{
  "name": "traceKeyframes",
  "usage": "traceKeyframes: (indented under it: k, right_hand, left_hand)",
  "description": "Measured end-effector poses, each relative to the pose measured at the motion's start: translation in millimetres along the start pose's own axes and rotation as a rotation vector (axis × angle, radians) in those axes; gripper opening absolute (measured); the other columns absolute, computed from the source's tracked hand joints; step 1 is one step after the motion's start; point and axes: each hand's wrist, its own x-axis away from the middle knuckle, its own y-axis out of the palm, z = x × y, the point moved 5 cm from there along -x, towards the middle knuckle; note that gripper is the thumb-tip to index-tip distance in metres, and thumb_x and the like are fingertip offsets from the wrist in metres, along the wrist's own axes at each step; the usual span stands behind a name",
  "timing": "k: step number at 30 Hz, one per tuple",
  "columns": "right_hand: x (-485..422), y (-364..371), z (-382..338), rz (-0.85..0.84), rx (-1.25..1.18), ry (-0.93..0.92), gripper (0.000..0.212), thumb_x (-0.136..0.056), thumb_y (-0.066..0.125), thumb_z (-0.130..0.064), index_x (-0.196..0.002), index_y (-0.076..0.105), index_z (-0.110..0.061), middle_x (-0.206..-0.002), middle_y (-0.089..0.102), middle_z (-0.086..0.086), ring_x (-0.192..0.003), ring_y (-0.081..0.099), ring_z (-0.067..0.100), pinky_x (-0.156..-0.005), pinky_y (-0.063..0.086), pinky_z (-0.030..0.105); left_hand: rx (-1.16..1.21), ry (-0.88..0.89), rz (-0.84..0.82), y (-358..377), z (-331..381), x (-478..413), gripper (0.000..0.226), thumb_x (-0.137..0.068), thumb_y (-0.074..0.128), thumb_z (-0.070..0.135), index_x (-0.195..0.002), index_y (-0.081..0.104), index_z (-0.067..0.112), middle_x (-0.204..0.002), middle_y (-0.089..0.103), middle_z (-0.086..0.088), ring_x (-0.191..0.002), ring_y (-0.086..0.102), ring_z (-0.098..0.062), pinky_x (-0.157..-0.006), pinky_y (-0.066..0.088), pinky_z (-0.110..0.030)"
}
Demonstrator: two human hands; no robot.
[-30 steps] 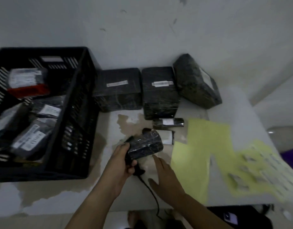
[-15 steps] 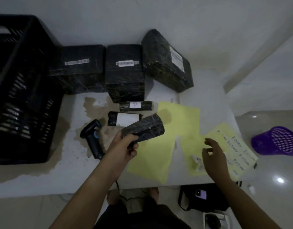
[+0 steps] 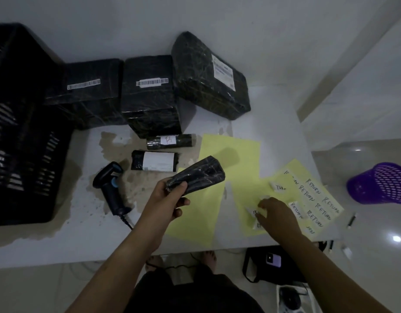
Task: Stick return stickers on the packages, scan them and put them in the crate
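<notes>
Gripping a small black wrapped package (image 3: 196, 175) by its near end, the left hand (image 3: 170, 199) is holding it above the table (image 3: 82, 233), fingers curled around it and thumb pressed against its lower side; the package is tilting up toward two o'clock over a blank yellow sheet (image 3: 201, 213). At four o'clock from the package, the right hand (image 3: 277, 216) is resting on the sticker sheet (image 3: 307, 199) with handwritten RETURN labels, its fingertips (image 3: 261, 203) bunching at a partly peeled white sticker (image 3: 251, 214); whether they are actually pinching it cannot be told. A black barcode scanner (image 3: 110, 188) is lying on the table at nine o'clock from the left hand, apart from it. Two small rolled packages (image 3: 154, 161) are lying at eleven o'clock from the held one, and three large black parcels (image 3: 149, 96) are sitting behind them against the wall. A black crate (image 3: 21, 132) is standing at the far nine o'clock edge. A purple basket (image 3: 380, 184) is sitting on the floor at three o'clock.
</notes>
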Motion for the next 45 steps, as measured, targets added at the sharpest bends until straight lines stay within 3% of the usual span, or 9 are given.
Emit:
traceKeyframes:
  k: [2, 10, 15, 21, 25, 29, 34, 39, 45]
  right_hand:
    - [-3, 0, -2, 0.022, 0.065, -0.027, 0.004, -0.083, 0.069, -0.016, -0.086, 0.071, -0.013, -0.088, 0.065, 0.003, -0.079, 0.064, 0.025, -0.065, 0.051, 0.033]
    - [7, -29, -16, 0.147, -0.247, -0.065, 0.026, -0.092, 0.066, -0.029, -0.074, 0.049, -0.022, -0.053, 0.056, -0.003, -0.042, 0.051, 0.007, -0.043, 0.043, 0.031]
    - [22, -84, -67, 0.263, -0.528, -0.172, 0.032, -0.091, 0.064, -0.038, -0.069, 0.048, -0.021, -0.064, 0.049, -0.002, -0.062, 0.053, 0.009, -0.056, 0.037, 0.017]
    - [30, -147, -147, 0.293, -0.69, -0.202, 0.024, -0.091, 0.063, -0.043, -0.078, 0.061, -0.022, -0.092, 0.067, -0.013, -0.081, 0.062, 0.006, -0.066, 0.043, 0.025]
    - [29, -179, -213, 0.372, -0.612, -0.417, 0.02, -0.089, 0.069, -0.016, -0.077, 0.055, -0.022, -0.11, 0.062, -0.019, -0.095, 0.06, 0.002, -0.068, 0.041, 0.018]
    - [28, -189, -276, 0.428, -0.513, -0.61, 0.021, -0.088, 0.066, -0.029, -0.075, 0.051, -0.025, -0.12, 0.057, -0.015, -0.121, 0.05, 0.001, -0.089, 0.041, 0.022]
    - [28, -178, -311, 0.416, -0.496, -0.669, 0.026, -0.088, 0.066, -0.032, -0.075, 0.045, -0.025, -0.121, 0.055, -0.013, -0.128, 0.047, 0.002, -0.09, 0.036, 0.013]
    - [22, -178, -310, 0.35, -0.67, -0.567, 0.019, -0.088, 0.066, -0.024, -0.074, 0.053, -0.022, -0.124, 0.058, -0.018, -0.121, 0.054, 0.003, -0.091, 0.053, 0.038]
    - [28, -173, -325, 0.39, -0.524, -0.636, 0.019, -0.088, 0.067, -0.029, -0.075, 0.055, -0.024, -0.124, 0.055, -0.015, -0.123, 0.049, -0.003, -0.086, 0.037, 0.005]
  left_hand:
    - [-0.025, 0.007, -0.003, 3, 0, 0, 0.019, -0.102, 0.061, 0.023, -0.121, 0.059, 0.02, -0.112, 0.071, -0.003, -0.074, 0.067, -0.013, -0.061, 0.043, -0.028]
    - [-0.016, 0.17, 0.032, 4, 20, 3, 0.027, -0.107, 0.05, 0.029, -0.131, 0.054, 0.039, -0.116, 0.073, 0.001, -0.091, 0.076, -0.022, -0.067, 0.053, -0.027]
    - [-0.033, 0.267, 0.06, -8, 46, 7, 0.018, -0.108, 0.049, 0.025, -0.121, 0.061, 0.028, -0.11, 0.073, -0.006, -0.082, 0.072, -0.018, -0.061, 0.052, -0.027]
    - [0.053, 0.274, 0.084, -32, 67, 7, 0.018, -0.106, 0.052, 0.018, -0.118, 0.062, 0.028, -0.09, 0.072, -0.002, -0.074, 0.06, -0.019, -0.062, 0.043, -0.032]
    - [-0.024, 0.329, 0.068, -50, 85, 12, 0.019, -0.103, 0.057, 0.021, -0.12, 0.062, 0.029, -0.09, 0.068, -0.006, -0.08, 0.061, -0.019, -0.071, 0.045, -0.036]
    - [-0.112, 0.344, 0.049, -62, 98, 18, 0.022, -0.103, 0.055, 0.022, -0.118, 0.059, 0.037, -0.091, 0.064, -0.005, -0.082, 0.058, -0.02, -0.075, 0.046, -0.036]
    - [-0.07, 0.33, 0.04, -70, 110, 21, 0.021, -0.104, 0.053, 0.025, -0.123, 0.059, 0.031, -0.088, 0.065, -0.007, -0.076, 0.056, -0.019, -0.071, 0.044, -0.035]
    - [0.122, 0.233, -0.009, -76, 118, 22, 0.049, -0.092, 0.054, 0.059, -0.123, 0.066, 0.024, -0.091, 0.07, -0.005, -0.069, 0.06, -0.016, -0.063, 0.049, -0.029]
    - [-0.021, 0.24, 0.039, -81, 121, 19, 0.068, -0.08, 0.048, 0.074, -0.118, 0.066, 0.021, -0.089, 0.072, -0.004, -0.069, 0.066, -0.007, -0.069, 0.052, -0.027]
